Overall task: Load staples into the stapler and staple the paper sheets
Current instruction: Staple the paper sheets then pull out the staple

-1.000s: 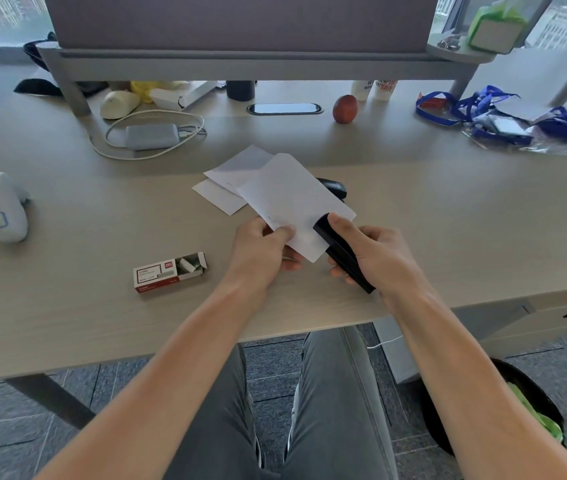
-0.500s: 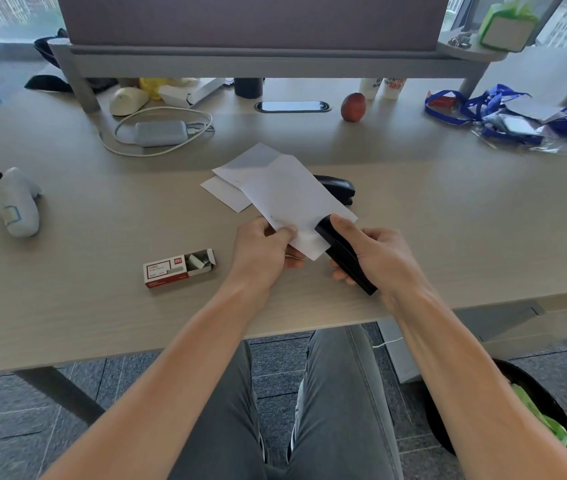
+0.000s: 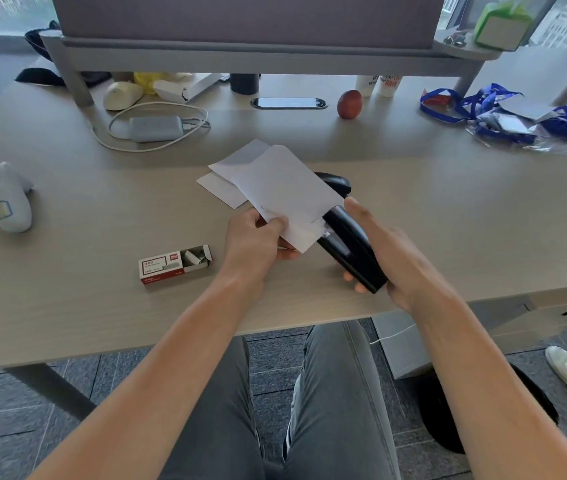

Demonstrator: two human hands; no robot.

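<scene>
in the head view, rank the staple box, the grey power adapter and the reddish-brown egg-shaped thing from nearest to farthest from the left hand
From the left hand:
1. Red and white cardboard staple box, on the desk just to its left.
2. Reddish-brown egg-shaped object, far back and to the right.
3. Grey power adapter, far back and to the left.
The last two are too close to call.

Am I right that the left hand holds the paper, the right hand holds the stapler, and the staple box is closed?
Not quite: the staple box is open at its right end, with staples showing, as the head view shows. The left hand does hold the paper, and the right hand holds the stapler.
</scene>
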